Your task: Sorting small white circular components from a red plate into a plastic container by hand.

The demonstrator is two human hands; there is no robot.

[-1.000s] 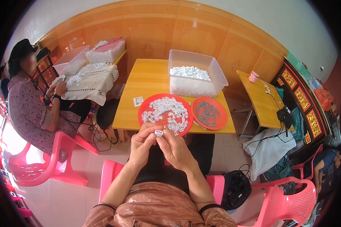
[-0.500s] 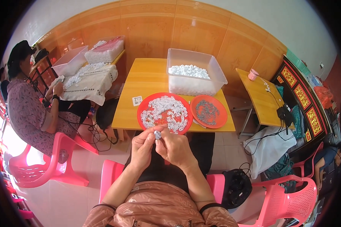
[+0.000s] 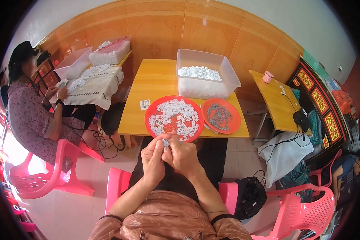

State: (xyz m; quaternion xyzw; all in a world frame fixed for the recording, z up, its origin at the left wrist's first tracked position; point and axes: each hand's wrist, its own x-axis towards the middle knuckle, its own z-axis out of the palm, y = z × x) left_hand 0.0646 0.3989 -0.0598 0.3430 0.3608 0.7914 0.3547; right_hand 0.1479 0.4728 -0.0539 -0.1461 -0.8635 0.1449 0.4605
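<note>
Just over the near rim of a red plate [image 3: 148, 124], my left hand [image 3: 152, 159] and my right hand [image 3: 183, 155] meet, both closed. Pinched between their thumbs and fingers is a small white plastic piece [image 3: 166, 142]; the fingers cover most of it. Many small white plastic pieces with holes [image 3: 173, 109] lie spread over the plate, with its red bottom showing in patches. To its right, an orange-red plate [image 3: 236, 123] bears a heap of small grey metal parts [image 3: 220, 117], too small to tell their kind.
On the yellow table [image 3: 152, 76], a clear plastic bin [image 3: 206, 89] of white pieces stands behind the plates. A printed card [image 3: 145, 105] lies at left. Another person [image 3: 36, 116] handles white pieces at left. Pink chairs [image 3: 304, 208] and a black bag [image 3: 250, 198] flank me.
My hands stay together on the small white piece, with the fingers and the piece slightly turned. The view has shifted a little. At left, the other person's hands have moved slightly.
</note>
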